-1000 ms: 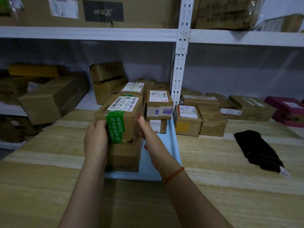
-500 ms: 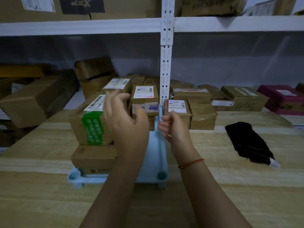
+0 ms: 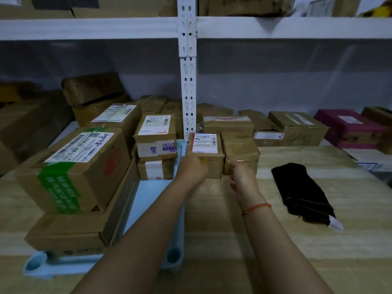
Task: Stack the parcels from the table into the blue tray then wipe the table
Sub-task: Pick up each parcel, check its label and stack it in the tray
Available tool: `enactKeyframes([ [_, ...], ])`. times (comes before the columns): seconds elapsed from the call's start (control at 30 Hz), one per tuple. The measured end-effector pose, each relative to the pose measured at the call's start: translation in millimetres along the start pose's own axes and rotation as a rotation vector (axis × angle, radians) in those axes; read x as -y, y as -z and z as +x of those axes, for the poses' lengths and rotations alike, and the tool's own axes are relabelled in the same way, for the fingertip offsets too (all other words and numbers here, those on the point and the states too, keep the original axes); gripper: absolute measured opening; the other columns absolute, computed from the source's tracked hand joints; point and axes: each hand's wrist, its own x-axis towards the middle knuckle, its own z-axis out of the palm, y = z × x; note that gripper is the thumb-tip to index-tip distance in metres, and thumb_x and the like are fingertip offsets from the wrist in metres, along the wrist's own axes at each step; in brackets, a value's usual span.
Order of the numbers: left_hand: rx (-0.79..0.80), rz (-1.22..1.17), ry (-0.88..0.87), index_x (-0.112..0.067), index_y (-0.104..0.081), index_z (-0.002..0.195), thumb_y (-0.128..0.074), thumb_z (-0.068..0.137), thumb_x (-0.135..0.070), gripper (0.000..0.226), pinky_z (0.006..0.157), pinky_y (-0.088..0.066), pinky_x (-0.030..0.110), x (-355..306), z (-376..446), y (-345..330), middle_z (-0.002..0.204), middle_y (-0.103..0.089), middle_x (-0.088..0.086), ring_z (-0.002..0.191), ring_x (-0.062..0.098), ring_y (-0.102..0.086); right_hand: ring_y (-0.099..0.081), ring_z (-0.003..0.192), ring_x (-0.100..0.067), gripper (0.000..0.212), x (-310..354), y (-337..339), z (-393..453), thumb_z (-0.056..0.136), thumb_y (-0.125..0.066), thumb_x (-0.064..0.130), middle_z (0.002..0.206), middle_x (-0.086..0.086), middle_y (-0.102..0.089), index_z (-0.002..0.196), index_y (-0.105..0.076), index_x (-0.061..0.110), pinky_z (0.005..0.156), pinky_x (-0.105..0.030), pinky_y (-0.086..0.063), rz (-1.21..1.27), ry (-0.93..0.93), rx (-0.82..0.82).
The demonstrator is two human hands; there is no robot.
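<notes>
Head view: I look down along both my forearms over a pale wood-grain worktop [image 3: 222, 240] in dim light.
Left hand: my left hand [image 3: 192, 166] reaches forward to the near left corner of a small labelled parcel [image 3: 206, 154]; it touches the box front, but the fingers are hidden behind the hand, so I cannot tell whether they grip.
Right hand: my right hand [image 3: 241, 177] hovers just in front of a second small parcel [image 3: 240, 153], fingers loosely curled and holding nothing (a red string circles that wrist).
Parcels on the worktop: these two brown boxes stand side by side, touching, just right of the tray.
Blue tray: the blue tray [image 3: 152, 200] lies to the left, already carrying boxes.
Near stack: a green-taped parcel [image 3: 78, 168] sits on top of a flat wide box [image 3: 72, 230] at the tray's near left.
Far stack: a white-labelled parcel [image 3: 156, 135] rests on a smaller box [image 3: 156, 169] at the tray's far end.
Cloth: a black cloth [image 3: 301, 192] lies crumpled to the right, well apart from my hands.
Behind: a white shelf post [image 3: 187, 81] rises among more boxes on a shelf.
</notes>
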Motion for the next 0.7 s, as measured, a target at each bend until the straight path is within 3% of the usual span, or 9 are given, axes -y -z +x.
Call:
enactKeyframes([
  [0.07, 0.027, -0.019, 0.061, -0.017, -0.030, 0.144, -0.056, 0.089, -0.018, 0.061, 0.094, -0.049, 0.035, 4, 8, -5, 0.135, -0.051, 0.009, 0.118, 0.026, -0.054, -0.055, 0.095, -0.022, 0.009, 0, -6, 9, 0.084, -0.054, 0.029, 0.094, -0.003, -0.061, 0.082, -0.057, 0.020, 0.092, -0.041, -0.045, -0.010, -0.029, 0.002],
  [0.1, 0.029, -0.033, 0.077, -0.015, -0.029, 0.144, -0.057, 0.089, -0.019, 0.062, 0.095, -0.048, 0.036, 6, 12, -7, 0.135, -0.051, 0.009, 0.119, 0.027, -0.053, -0.057, 0.099, -0.024, 0.014, 1, -9, 11, 0.080, -0.055, 0.031, 0.100, -0.003, -0.063, 0.089, -0.059, 0.021, 0.089, -0.040, -0.045, -0.025, -0.035, 0.021],
  [0.27, 0.012, -0.088, 0.099, -0.016, -0.030, 0.144, -0.058, 0.091, -0.022, 0.060, 0.089, -0.044, 0.032, 8, 22, -10, 0.137, -0.050, 0.005, 0.123, 0.025, -0.051, -0.053, 0.083, -0.016, 0.029, 0, -19, 21, 0.088, -0.052, 0.021, 0.101, -0.001, -0.063, 0.115, -0.063, 0.018, 0.067, -0.030, -0.043, -0.065, 0.027, 0.094],
  [0.3, -0.003, -0.097, 0.082, -0.018, -0.033, 0.142, -0.057, 0.092, -0.021, 0.055, 0.086, -0.043, 0.029, 10, 24, -12, 0.135, -0.052, 0.004, 0.121, 0.023, -0.052, -0.053, 0.085, -0.016, 0.032, 1, -20, 20, 0.088, -0.052, 0.022, 0.103, -0.001, -0.062, 0.119, -0.061, 0.017, 0.070, -0.033, -0.047, -0.081, 0.029, 0.103],
  [0.37, -0.019, -0.122, 0.056, -0.018, -0.039, 0.139, -0.054, 0.094, -0.016, 0.048, 0.084, -0.045, 0.026, 8, 18, -12, 0.130, -0.054, 0.001, 0.117, 0.020, -0.054, -0.058, 0.100, -0.021, 0.032, 1, -21, 18, 0.088, -0.053, 0.021, 0.111, -0.002, -0.065, 0.118, -0.062, 0.017, 0.092, -0.043, -0.050, -0.088, 0.033, 0.094],
  [0.43, -0.043, -0.145, 0.024, -0.018, -0.043, 0.137, -0.051, 0.093, -0.010, 0.045, 0.080, -0.047, 0.024, 7, 11, -11, 0.129, -0.057, 0.002, 0.112, 0.019, -0.056, -0.059, 0.107, -0.025, 0.031, 1, -20, 13, 0.085, -0.055, 0.025, 0.115, -0.006, -0.066, 0.113, -0.064, 0.017, 0.100, -0.047, -0.047, -0.050, 0.041, 0.060],
  [0.53, -0.075, -0.208, 0.015, -0.017, -0.049, 0.129, -0.049, 0.094, -0.009, 0.036, 0.088, -0.052, 0.033, 1, -7, -8, 0.126, -0.059, 0.005, 0.110, 0.020, -0.057, -0.060, 0.106, -0.026, 0.027, 1, -15, 2, 0.074, -0.056, 0.039, 0.113, -0.006, -0.066, 0.093, -0.063, 0.021, 0.098, -0.045, -0.049, 0.081, 0.041, -0.010],
  [0.6, -0.079, -0.274, 0.023, -0.018, -0.050, 0.125, -0.049, 0.095, -0.013, 0.030, 0.095, -0.051, 0.041, -3, -23, -7, 0.126, -0.059, 0.005, 0.111, 0.021, -0.056, -0.059, 0.102, -0.022, 0.019, 3, -9, -13, 0.079, -0.059, 0.042, 0.105, -0.001, -0.065, 0.087, -0.057, 0.024, 0.094, -0.042, -0.048, 0.175, 0.032, -0.034],
  [0.7, -0.106, -0.364, 0.000, -0.022, -0.048, 0.123, -0.049, 0.095, -0.012, 0.030, 0.095, -0.049, 0.036, -6, -52, -4, 0.127, -0.054, 0.001, 0.112, 0.017, -0.052, -0.059, 0.095, -0.016, 0.015, 1, 2, -39, 0.090, -0.060, 0.039, 0.100, 0.002, -0.064, 0.086, -0.055, 0.025, 0.085, -0.037, -0.049, 0.315, 0.021, -0.057],
])
